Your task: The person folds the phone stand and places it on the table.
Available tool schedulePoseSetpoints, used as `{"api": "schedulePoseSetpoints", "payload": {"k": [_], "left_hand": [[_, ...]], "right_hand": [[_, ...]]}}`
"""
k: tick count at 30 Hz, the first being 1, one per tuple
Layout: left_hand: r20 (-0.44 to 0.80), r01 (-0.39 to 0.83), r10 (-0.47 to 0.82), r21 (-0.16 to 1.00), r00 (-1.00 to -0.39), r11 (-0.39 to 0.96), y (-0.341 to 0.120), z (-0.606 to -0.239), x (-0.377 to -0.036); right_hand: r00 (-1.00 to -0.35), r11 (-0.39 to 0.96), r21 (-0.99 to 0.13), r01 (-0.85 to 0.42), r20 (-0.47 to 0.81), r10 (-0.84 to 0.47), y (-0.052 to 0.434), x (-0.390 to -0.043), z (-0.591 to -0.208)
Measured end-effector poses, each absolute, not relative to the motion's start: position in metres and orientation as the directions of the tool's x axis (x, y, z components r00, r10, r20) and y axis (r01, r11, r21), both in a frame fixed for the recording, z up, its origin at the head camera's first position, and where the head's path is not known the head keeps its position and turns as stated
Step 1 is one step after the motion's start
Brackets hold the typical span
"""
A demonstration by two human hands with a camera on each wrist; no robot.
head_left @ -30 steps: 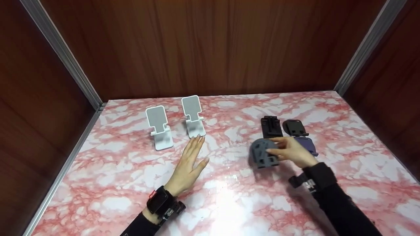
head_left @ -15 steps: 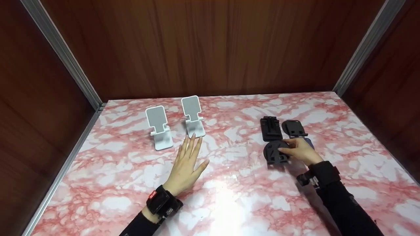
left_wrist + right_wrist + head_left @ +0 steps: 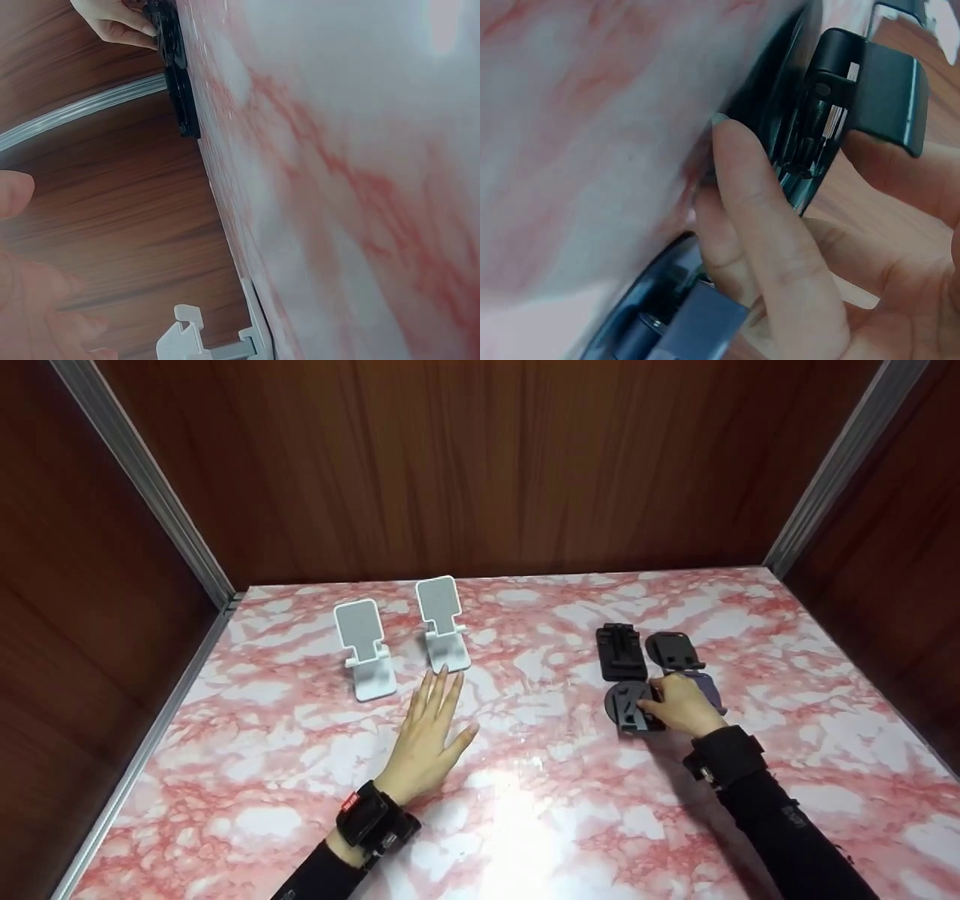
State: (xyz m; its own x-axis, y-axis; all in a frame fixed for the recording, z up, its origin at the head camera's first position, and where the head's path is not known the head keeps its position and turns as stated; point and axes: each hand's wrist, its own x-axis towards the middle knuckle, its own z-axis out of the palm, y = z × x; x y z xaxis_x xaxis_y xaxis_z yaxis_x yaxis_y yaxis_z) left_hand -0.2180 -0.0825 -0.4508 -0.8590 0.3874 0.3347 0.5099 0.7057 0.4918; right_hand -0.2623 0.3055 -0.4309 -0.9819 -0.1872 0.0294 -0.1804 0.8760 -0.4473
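Note:
My right hand (image 3: 684,706) grips the right edge of a folded dark phone stand (image 3: 628,708) with a round base, which lies on the table or just at its surface. In the right wrist view, fingers (image 3: 769,225) curl at the rim of this black stand (image 3: 802,127). My left hand (image 3: 424,739) is spread with straight fingers, holding nothing. Its fingertips are by the front edge of a white upright phone stand (image 3: 442,619); whether they touch it I cannot tell. Another white phone stand (image 3: 364,649) stands to the left.
A folded black phone stand (image 3: 621,652) lies behind the gripped one. Beside it is a dark round-based stand (image 3: 675,651), with a purple-blue stand (image 3: 705,690) partly behind my right hand. Wood-grain panels (image 3: 480,472) and metal posts (image 3: 142,472) enclose the marbled table (image 3: 262,780).
My right hand has carried the dark phone stand rightward and down, close to the other folded stands. My left hand has barely moved, its fingers spreading slightly.

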Motion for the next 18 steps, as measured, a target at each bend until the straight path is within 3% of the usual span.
{"api": "schedulePoseSetpoints", "payload": {"k": [8, 18], "left_hand": [[0.298, 0.487, 0.386, 0.518, -0.873, 0.703, -0.082, -0.450, -0.217], [0.284, 0.476, 0.382, 0.529, -0.879, 0.703, -0.083, -0.450, -0.216]], "right_hand": [[-0.987, 0.925, -0.347, -0.154, 0.023, -0.156, 0.299, -0.263, -0.431], [-0.989, 0.931, -0.336, -0.142, 0.088, -0.119, 0.290, -0.257, -0.429]]}}
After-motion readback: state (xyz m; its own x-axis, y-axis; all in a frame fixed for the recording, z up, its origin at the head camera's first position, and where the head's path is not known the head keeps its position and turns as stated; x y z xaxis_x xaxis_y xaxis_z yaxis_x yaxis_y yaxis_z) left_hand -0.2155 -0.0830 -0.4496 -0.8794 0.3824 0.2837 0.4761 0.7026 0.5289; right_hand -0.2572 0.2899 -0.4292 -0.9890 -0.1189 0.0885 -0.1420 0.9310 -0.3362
